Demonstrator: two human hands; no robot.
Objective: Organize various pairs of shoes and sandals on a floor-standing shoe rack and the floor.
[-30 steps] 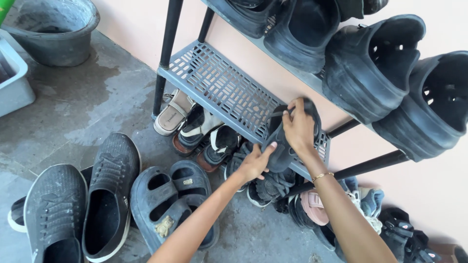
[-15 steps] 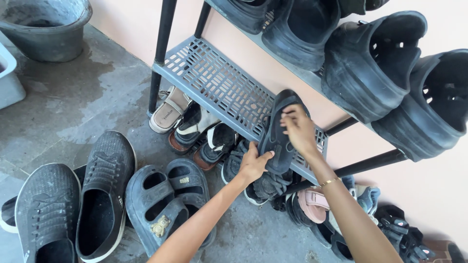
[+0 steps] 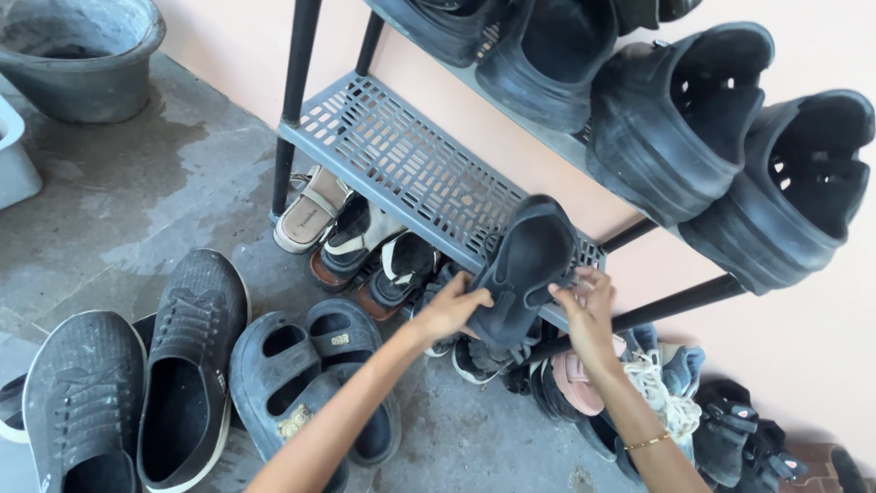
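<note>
Dark sandal [image 3: 526, 265] sole-up between both hands — left hand [image 3: 450, 309] clamped on it, right hand [image 3: 587, 306] gripping its edge, over grey rack shelf [image 3: 392, 164].

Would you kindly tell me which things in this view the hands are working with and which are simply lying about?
In hand:
- dark sandal, gripped by the left hand and the right hand
- grey slotted shelf, which the sandal leans on

Lying about:
- black lace-up shoes on the floor
- dark clogs beside them
- grey tub
- big clogs on the upper shelf

A dark rubber sandal [image 3: 524, 267], sole side up and tilted, leans on the grey perforated shelf's [image 3: 392, 160] front edge.
</note>
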